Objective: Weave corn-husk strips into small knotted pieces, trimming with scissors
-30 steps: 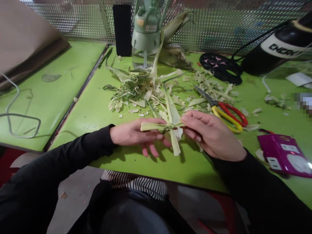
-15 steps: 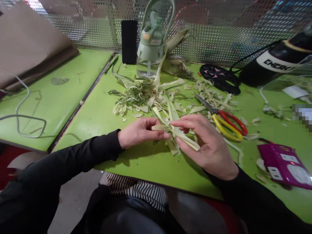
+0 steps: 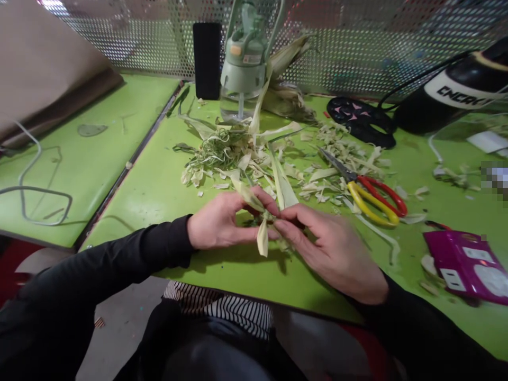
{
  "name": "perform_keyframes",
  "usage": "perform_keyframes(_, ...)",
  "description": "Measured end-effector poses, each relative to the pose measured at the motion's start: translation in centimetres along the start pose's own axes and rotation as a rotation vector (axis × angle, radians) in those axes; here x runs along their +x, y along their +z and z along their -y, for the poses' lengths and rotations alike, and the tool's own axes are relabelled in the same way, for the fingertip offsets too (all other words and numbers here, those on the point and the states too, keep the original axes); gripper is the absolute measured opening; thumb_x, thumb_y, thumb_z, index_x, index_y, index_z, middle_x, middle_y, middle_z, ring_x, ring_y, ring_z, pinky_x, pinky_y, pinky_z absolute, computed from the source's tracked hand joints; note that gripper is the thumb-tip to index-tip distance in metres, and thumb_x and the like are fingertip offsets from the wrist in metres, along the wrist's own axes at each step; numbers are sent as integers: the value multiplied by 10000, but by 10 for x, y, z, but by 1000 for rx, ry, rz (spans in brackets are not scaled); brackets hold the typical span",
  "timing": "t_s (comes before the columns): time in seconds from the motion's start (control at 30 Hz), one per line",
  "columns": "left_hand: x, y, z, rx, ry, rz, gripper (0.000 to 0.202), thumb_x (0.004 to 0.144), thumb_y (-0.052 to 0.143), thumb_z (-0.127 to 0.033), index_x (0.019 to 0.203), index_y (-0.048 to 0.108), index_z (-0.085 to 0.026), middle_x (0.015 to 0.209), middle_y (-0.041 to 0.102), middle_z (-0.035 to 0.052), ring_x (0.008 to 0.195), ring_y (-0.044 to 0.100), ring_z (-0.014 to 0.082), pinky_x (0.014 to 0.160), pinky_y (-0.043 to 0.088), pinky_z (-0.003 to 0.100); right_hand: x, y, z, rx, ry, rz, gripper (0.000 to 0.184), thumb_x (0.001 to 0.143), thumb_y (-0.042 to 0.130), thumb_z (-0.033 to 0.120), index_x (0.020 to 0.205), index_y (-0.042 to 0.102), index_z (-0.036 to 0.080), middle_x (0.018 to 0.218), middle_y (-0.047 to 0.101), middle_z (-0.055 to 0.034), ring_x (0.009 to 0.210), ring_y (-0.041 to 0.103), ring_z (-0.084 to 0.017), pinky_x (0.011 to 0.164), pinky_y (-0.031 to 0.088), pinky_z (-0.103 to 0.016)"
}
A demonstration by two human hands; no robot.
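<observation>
Pale green corn husk strips [image 3: 262,238] are joined at a small knot between my two hands, above the front of the green table [image 3: 159,201]. My left hand [image 3: 222,219] is closed round the husk from the left, thumb below and fingers behind it. From the right, the thumb and forefinger of my right hand [image 3: 329,243] pinch the same husk by the knot. One strip hangs down in front; another points up to the left. Beyond the hands lies a heap of husk shreds and green fibres [image 3: 224,151]. Scissors [image 3: 373,198] with red and yellow handles rest to the right.
At the back stand a phone [image 3: 207,61], a pale green water bottle [image 3: 243,79] and whole husks [image 3: 289,100]. A black trivet-like piece [image 3: 359,119] and a dark ENERGY bottle [image 3: 456,95] are at the back right. A purple packet [image 3: 464,264] lies right; brown paper [image 3: 51,69] is left.
The husk has turned in my hands: the strip that pointed right toward my right palm now hangs down. My right fingers have drawn into a pinch at the knot.
</observation>
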State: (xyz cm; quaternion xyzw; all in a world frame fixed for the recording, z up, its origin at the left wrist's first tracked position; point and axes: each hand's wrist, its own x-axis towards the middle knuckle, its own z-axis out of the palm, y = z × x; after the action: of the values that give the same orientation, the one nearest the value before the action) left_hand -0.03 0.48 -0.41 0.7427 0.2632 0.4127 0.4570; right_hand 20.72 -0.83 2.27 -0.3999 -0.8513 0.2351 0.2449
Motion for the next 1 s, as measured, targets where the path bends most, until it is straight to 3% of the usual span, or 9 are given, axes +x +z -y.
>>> perform_keyframes(0.17,-7,0,-10,8,72,55,142,800,734,-216,876,651,-129,790,695,22,648,627,77,616,503,170,-2,-8,5,178,-96,168,220,920,552,171,702,534,192,567,493,71,465,429,-40,458,316,-183)
perform_keyframes(0.27,-10,0,-20,34,82,84,140,779,746,-206,863,665,-129,756,700,14,606,618,67,587,489,147,-4,-11,7,275,-139,213,224,898,556,145,681,525,188,568,475,73,472,423,-32,456,311,-171)
perform_keyframes(0.43,-8,-7,-30,111,55,170,111,793,737,-195,880,684,-153,851,747,38,690,666,92,645,515,158,-8,-12,4,329,-217,182,213,904,540,146,696,524,191,578,463,66,494,435,-45,483,332,-188)
perform_keyframes(0.57,-3,-10,-18,32,64,165,174,834,708,-209,991,663,-150,917,737,54,775,688,113,728,544,201,-6,-9,2,257,-184,132,224,906,549,162,691,503,202,559,457,72,461,416,-49,447,310,-196)
perform_keyframes(0.7,2,-12,-1,-31,-28,9,528,771,786,-293,1234,558,-175,1148,671,106,990,661,180,832,543,286,-3,-1,1,16,-175,-53,188,936,538,187,750,547,206,607,545,43,507,472,-82,509,368,-232)
perform_keyframes(0.8,3,-18,0,29,-110,-92,512,808,749,-312,1257,558,-158,1143,648,111,930,625,153,777,525,265,-2,6,-4,-209,-212,-204,164,945,547,205,784,580,206,678,628,-8,602,554,-133,601,425,-277)
perform_keyframes(0.9,3,-26,-7,-149,-257,73,413,920,605,-320,1278,562,-120,970,691,94,816,633,130,719,527,253,-3,9,-10,-305,-237,-198,137,951,552,223,835,623,204,737,671,-40,668,604,-169,650,452,-307)
perform_keyframes(1.0,4,-29,-11,-339,-393,177,455,912,614,-404,1266,582,-119,979,712,108,831,666,148,747,552,279,-3,8,-12,-313,-210,-128,159,967,531,270,871,650,224,777,686,-47,708,616,-188,677,462,-326)
